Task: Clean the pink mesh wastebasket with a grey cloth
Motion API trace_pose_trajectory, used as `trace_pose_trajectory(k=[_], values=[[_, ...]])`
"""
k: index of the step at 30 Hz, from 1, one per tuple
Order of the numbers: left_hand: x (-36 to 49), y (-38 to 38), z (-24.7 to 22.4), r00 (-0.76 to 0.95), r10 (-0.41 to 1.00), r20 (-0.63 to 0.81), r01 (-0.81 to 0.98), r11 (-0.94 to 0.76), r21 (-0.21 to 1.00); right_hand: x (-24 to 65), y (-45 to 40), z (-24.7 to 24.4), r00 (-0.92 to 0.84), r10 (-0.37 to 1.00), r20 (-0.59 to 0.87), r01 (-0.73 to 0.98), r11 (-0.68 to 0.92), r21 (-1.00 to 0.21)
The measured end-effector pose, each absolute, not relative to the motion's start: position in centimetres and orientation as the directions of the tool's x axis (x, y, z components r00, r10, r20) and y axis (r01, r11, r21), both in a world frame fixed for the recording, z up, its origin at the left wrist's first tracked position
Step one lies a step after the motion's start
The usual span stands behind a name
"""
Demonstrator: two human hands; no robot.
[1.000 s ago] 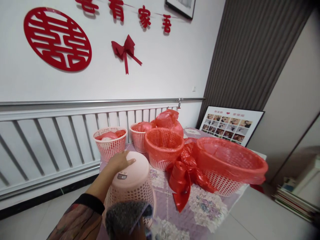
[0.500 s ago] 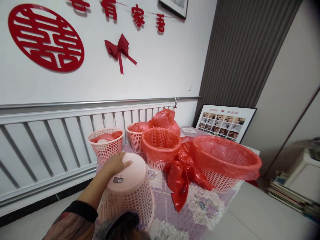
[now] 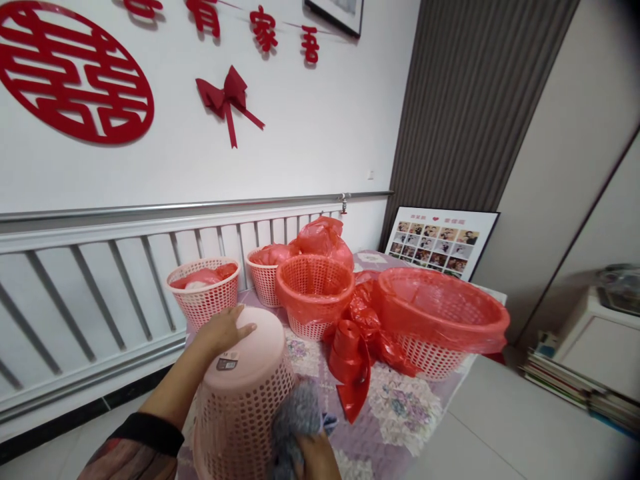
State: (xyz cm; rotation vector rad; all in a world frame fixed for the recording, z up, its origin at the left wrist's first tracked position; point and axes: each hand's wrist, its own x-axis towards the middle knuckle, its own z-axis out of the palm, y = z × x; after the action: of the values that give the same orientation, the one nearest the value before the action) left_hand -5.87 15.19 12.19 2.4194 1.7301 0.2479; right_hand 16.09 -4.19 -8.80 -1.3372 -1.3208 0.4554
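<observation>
An upside-down pink mesh basket (image 3: 245, 400) stands on the near left of the table, its solid base facing up. My left hand (image 3: 225, 331) rests on that base with thumb and fingers apart, pressing its far left edge. My right hand (image 3: 317, 457), low in the view, is closed on a grey-blue cloth (image 3: 297, 417). The cloth lies against the right side of the basket and covers part of the mesh. To the right of it a roll of red plastic bags (image 3: 346, 350) stands with a loose end trailing toward me.
Behind are a red-lined basket (image 3: 315, 290), a large red-lined basket (image 3: 440, 320) at the right, and two pink baskets (image 3: 205, 293) (image 3: 265, 280) holding red plastic. A white radiator (image 3: 120, 287) runs along the wall, and a photo board (image 3: 440, 243) leans beyond the table (image 3: 385, 447).
My right hand and the cloth have moved up and right to the basket's side. The basket has tilted slightly under my left hand, and the view has turned a little right.
</observation>
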Motion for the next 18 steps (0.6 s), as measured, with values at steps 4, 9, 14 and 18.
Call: trace_pose_trajectory(k=[4,9,14,18], values=[[-5.9,15.3,12.1,0.334,0.941,0.048,0.915,-0.336,0.225,16.4,-1.9,-5.1,0.210,0.803,0.558,0.647,0.314,-0.695],[-5.9,15.3,12.1,0.341,0.939,0.050,0.913,-0.343,0.221,12.2,-0.5,-2.0,0.075,0.801,0.593,0.730,0.361,-0.580],[-6.0,15.4,11.9,0.345,0.937,0.051,0.912,-0.348,0.218,9.1,-1.2,-7.1,0.207,0.821,0.532,0.711,0.247,-0.659],[-6.1,15.7,11.6,0.337,0.940,0.056,0.913,-0.340,0.225,9.7,-3.9,-12.1,0.326,0.789,0.520,0.664,0.200,-0.721]])
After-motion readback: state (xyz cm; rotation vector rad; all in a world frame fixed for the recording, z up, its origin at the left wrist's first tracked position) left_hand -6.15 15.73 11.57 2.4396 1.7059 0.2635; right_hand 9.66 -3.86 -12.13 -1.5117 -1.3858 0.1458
